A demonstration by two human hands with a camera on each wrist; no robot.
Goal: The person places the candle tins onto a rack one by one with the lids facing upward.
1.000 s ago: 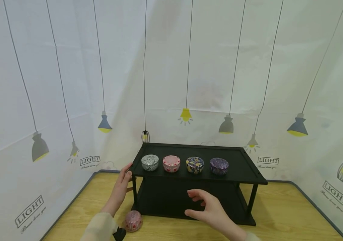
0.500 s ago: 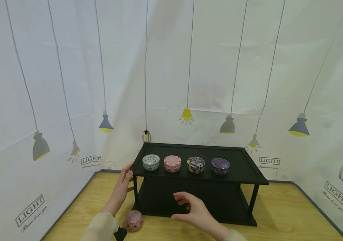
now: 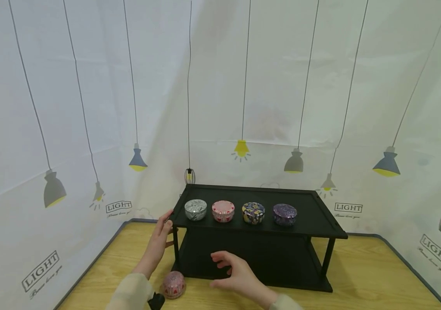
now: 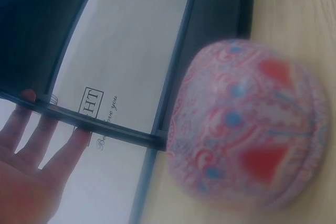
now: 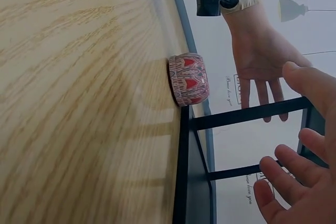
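A black two-tier shelf carries a row of round patterned tins on top: a grey-white tin, a pink tin, a dark blue and yellow tin and a purple tin. My left hand is at the shelf's left front corner, its straight fingers against the post. Below it, another pink tin with red triangles stands on the table by the shelf's front left foot. My right hand hovers before the lower tier, thumb and fingers apart, holding nothing, right of that tin.
The wooden table extends on both sides of the shelf. A white backdrop printed with hanging lamps encloses the back and sides. A black wrist strap sits at the left sleeve's cuff.
My right hand has moved left along the shelf's front toward the pink tin on the table, its fingers staying apart. The left hand stays at the shelf's corner.
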